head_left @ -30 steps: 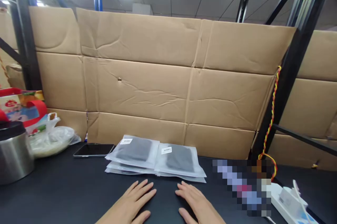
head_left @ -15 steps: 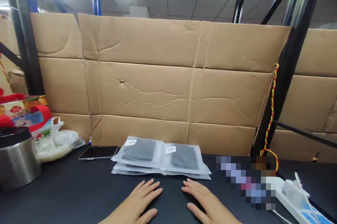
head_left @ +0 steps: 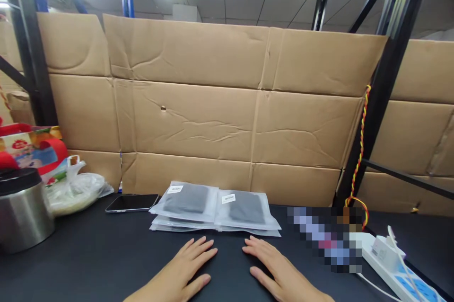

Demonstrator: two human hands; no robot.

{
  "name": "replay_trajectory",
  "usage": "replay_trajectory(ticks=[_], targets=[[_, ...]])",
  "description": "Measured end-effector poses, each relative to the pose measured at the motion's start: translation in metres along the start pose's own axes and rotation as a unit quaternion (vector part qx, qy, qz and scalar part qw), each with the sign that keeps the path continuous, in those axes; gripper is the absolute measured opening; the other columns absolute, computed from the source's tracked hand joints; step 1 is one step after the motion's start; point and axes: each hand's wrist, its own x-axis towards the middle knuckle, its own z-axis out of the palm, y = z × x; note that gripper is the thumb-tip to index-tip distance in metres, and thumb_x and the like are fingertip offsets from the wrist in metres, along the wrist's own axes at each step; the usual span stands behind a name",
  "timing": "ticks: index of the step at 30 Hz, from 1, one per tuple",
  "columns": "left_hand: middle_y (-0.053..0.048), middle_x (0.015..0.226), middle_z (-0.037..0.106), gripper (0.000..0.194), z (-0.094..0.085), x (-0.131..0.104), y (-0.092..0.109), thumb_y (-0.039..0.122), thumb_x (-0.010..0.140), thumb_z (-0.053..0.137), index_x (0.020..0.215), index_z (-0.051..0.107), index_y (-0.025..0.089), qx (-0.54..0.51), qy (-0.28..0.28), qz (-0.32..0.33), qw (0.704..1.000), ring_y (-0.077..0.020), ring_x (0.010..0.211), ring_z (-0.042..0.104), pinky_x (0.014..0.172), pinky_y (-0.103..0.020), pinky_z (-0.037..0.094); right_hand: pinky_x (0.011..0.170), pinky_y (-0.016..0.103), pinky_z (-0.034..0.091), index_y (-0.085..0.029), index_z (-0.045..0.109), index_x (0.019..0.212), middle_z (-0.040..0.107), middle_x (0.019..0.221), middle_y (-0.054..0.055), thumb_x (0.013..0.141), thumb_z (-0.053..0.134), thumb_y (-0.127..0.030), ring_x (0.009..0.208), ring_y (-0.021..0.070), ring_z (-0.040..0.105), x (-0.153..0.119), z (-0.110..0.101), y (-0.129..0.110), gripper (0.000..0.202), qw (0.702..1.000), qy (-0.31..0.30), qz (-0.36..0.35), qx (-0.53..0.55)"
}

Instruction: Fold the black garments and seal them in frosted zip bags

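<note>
My left hand (head_left: pixel 187 266) lies flat on the black table, fingers spread and holding nothing. Across from it, my right hand (head_left: pixel 271 264) rests palm down in the same way, also without anything in it. Just beyond my fingertips are two side-by-side stacks of frosted plastic bags with dark, flat contents. The left stack (head_left: pixel 186 202) and the right stack (head_left: pixel 244 209) each carry a white barcode label on top. Neither hand touches the bags. What the dark contents are, I cannot tell.
A smartphone (head_left: pixel 133 203) lies left of the bags. Farther left stand a steel canister with a black lid (head_left: pixel 24 212), a tied plastic bag (head_left: pixel 76 193) and a red-handled printed bag (head_left: pixel 31 148). At right are a white power strip (head_left: pixel 400 269) with cables and a blurred item. Cardboard (head_left: pixel 191 117) walls the back.
My view has shifted very slightly, so the bags and the things at right sit a little farther left and higher. Both hands stay flat in place on the table.
</note>
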Motion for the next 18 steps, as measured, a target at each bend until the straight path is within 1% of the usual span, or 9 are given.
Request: replay_trajectory(ticks=[8, 12, 18], targets=[[0.003, 0.152, 0.035, 0.047, 0.001, -0.0001, -0.002, 0.042, 0.098, 0.045, 0.144, 0.035, 0.04, -0.004, 0.02, 0.016, 1.0, -0.028, 0.14, 0.029, 0.112, -0.053, 0.027, 0.115, 0.041, 0.027, -0.029, 0.052, 0.136, 0.042, 0.148, 0.003, 0.096, 0.043, -0.052, 0.138, 0.024, 0.034, 0.0006, -0.001, -0.003, 0.047, 1.0, 0.002, 0.002, 0.011], [0.002, 0.152, 0.034, 0.047, 0.0015, -0.0006, -0.003, 0.042, 0.099, 0.044, 0.144, 0.034, 0.04, -0.004, 0.013, 0.018, 1.0, -0.0273, 0.14, 0.027, 0.113, -0.054, 0.025, 0.115, 0.043, 0.026, -0.03, 0.052, 0.135, 0.043, 0.147, 0.003, 0.095, 0.044, -0.05, 0.137, 0.0244, 0.035, 0.0007, -0.0002, -0.0024, 0.045, 1.0, 0.009, -0.003, 0.019], [0.003, 0.151, 0.037, 0.047, 0.0028, -0.0001, -0.0039, 0.04, 0.098, 0.046, 0.144, 0.035, 0.041, -0.002, 0.028, 0.03, 0.999, -0.026, 0.14, 0.03, 0.113, -0.05, 0.027, 0.115, 0.043, 0.026, -0.031, 0.053, 0.134, 0.044, 0.147, 0.002, 0.095, 0.045, -0.05, 0.137, 0.024, 0.036, -0.0009, 0.0014, 0.001, 0.045, 0.999, 0.02, -0.012, 0.033]])
